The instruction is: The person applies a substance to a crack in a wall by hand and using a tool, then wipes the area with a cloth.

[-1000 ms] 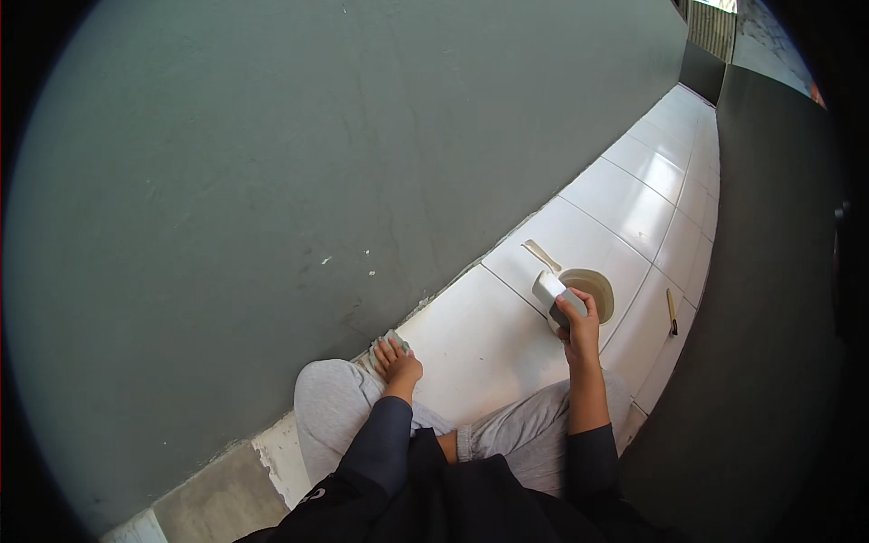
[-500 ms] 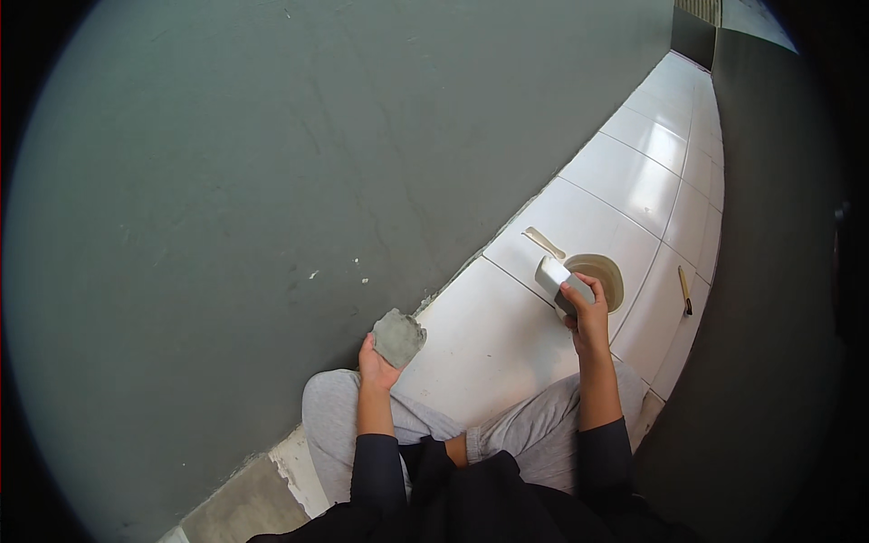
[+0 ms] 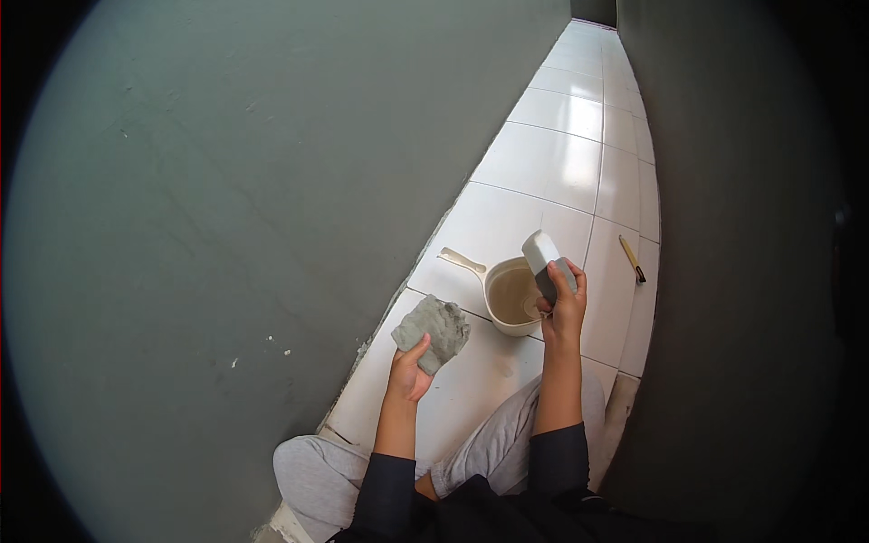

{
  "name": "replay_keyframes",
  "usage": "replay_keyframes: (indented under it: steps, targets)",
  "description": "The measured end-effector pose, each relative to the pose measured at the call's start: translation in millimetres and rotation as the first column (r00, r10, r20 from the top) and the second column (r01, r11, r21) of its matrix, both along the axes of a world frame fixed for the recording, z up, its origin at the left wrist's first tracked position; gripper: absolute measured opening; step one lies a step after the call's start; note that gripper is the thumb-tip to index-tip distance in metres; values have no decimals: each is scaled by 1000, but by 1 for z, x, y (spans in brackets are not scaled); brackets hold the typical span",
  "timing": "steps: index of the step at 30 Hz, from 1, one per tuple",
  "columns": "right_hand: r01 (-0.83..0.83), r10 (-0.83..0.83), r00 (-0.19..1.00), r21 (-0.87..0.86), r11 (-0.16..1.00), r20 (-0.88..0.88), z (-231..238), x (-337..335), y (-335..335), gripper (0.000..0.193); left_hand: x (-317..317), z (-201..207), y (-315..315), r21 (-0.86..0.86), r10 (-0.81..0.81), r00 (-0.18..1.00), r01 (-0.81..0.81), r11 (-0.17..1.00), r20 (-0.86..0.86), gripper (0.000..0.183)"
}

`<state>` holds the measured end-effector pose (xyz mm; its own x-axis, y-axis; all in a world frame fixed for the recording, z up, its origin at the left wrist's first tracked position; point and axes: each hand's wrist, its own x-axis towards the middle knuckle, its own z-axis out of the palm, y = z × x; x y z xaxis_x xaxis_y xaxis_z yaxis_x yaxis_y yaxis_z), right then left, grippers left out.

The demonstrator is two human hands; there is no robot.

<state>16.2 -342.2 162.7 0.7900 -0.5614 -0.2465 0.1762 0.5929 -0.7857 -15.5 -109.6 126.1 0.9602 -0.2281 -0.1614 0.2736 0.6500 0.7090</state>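
Observation:
My left hand point(image 3: 410, 375) grips a flat, ragged-edged grey slab point(image 3: 433, 328) that looks like stiff mortar or a mortar-caked pad; which of these I cannot tell. The thumb lies over its near face. My right hand point(image 3: 567, 309) is closed around a rounded oblong block point(image 3: 541, 249), white at the upper end and grey at the lower end. That block is tilted above the right rim of a cream dipper point(image 3: 463, 261). Cloudy liquid fills part of the dipper, which stands on the white tiles with its handle toward the left.
A slim yellowish tool with a black end point(image 3: 633, 259) lies on the tiles to the right. Grey walls point(image 3: 226, 208) flank the narrow strip of white tiled floor point(image 3: 534, 149) on both sides. My crossed legs in grey trousers point(image 3: 317, 471) take up the near end.
My view has swung rightward. The left hand has brought the grey slab closer to the dipper and turned it. The block in my right hand has tipped more upright, uncovering more of the dipper.

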Motion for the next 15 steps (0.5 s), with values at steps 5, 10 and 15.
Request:
replay_keyframes:
  steps: [5, 10, 15]
  targets:
    - [98, -100, 992, 31, 995, 73, 3, -9, -32, 41, 54, 8, -64, 368, -171, 985, 150, 918, 26, 39]
    - [82, -87, 995, -100, 992, -42, -9, 1, -30, 43, 100, -6, -124, 836, -428, 872, 41, 548, 237, 38]
    - [72, -103, 991, -305, 950, -89, -24, 9, -38, 38, 105, -25, -156, 992, -676, 728, -124, 38, 117, 53]
